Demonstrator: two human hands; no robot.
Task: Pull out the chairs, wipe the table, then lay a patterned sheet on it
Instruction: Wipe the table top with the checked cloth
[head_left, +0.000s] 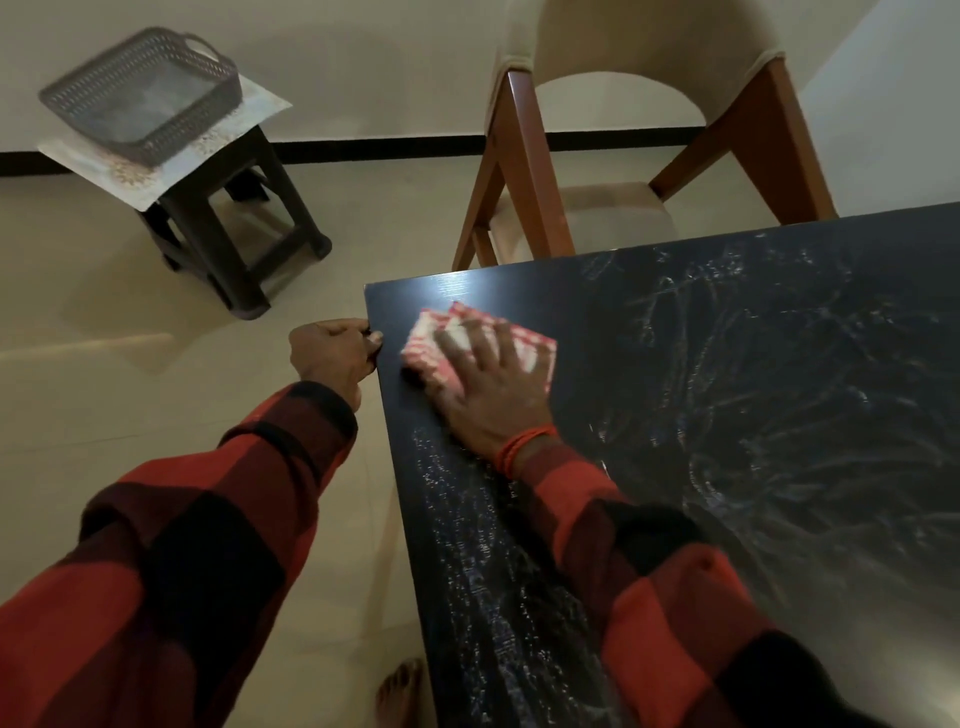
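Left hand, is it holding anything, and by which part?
The left hand grips the table by its left edge, near the far corner.

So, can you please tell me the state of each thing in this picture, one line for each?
Table: dark top, streaked with wet wipe marks.
Cloth: folded, flat on the table near its corner, under the right hand.
Right hand: fingers spread, presses the cloth.
Left hand: grips the table edge.
Chair: upright, beside the table's far edge.
Basket: on a sheet on the stool.
Stool: upright on the floor.
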